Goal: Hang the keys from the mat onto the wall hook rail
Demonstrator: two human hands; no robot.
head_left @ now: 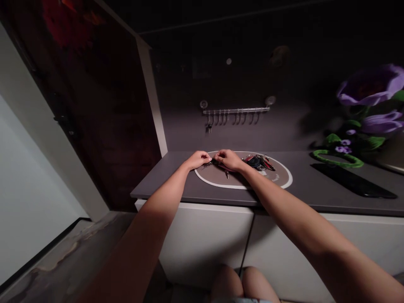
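On the oval brown mat with a white border, my two hands are close together. My left hand is closed in a pinch, with small metal keys showing just under its fingertips. My right hand is closed too, its fingers curled down over a bunch of keys; one key sticks out below it. A small dark piece lies between the fingertips, too small to make out. Just right of my right hand is a pile of keys and key fobs in black and red, partly behind my wrist.
A clear rail with hooks is fixed to the wall, with a small set of keys on its left end. On the right of the grey counter are a black phone-like slab, a green ring and purple flowers. A dark door stands left.
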